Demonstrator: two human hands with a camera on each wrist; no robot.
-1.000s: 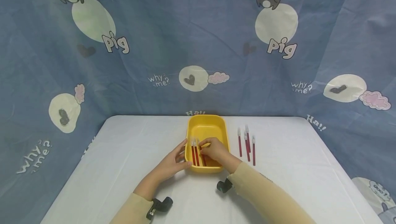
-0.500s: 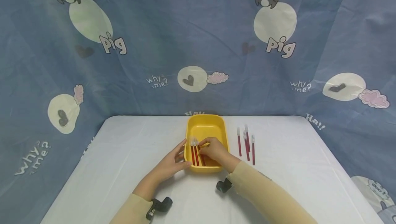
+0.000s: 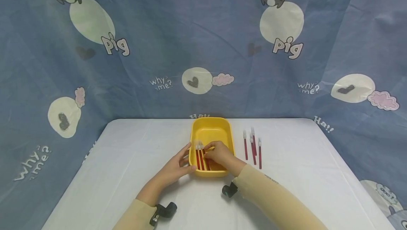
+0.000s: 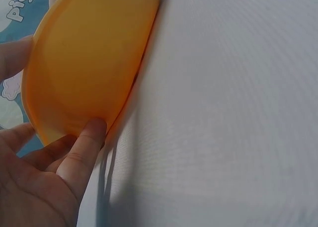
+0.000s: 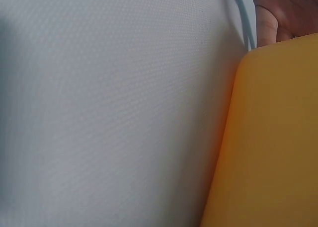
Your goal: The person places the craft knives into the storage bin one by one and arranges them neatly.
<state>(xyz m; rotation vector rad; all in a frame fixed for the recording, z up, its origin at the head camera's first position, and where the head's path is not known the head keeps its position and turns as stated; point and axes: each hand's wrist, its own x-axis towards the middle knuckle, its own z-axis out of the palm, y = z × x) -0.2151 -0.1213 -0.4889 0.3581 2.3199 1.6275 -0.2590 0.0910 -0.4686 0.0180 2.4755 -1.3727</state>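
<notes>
A yellow tray stands on the white table. Along its left side, two slim red pen-like sticks with clear whitish caps lie side by side. My right hand reaches inside and pinches a third red stick of the same kind just right of them; fingertips cover part of it. My left hand rests at the tray's near left corner, fingers extended against the side wall, thumb at the rim. The left wrist view shows those fingers touching the yellow wall.
Several more capped red sticks lie on the table right of the tray, two crossing closely. A blue patterned cloth hangs behind the table's far edge. In the right wrist view, the tray wall fills the right side.
The stick under my right fingers has shifted slightly left, its cap now close beside the other two. My left hand stays at the tray corner.
</notes>
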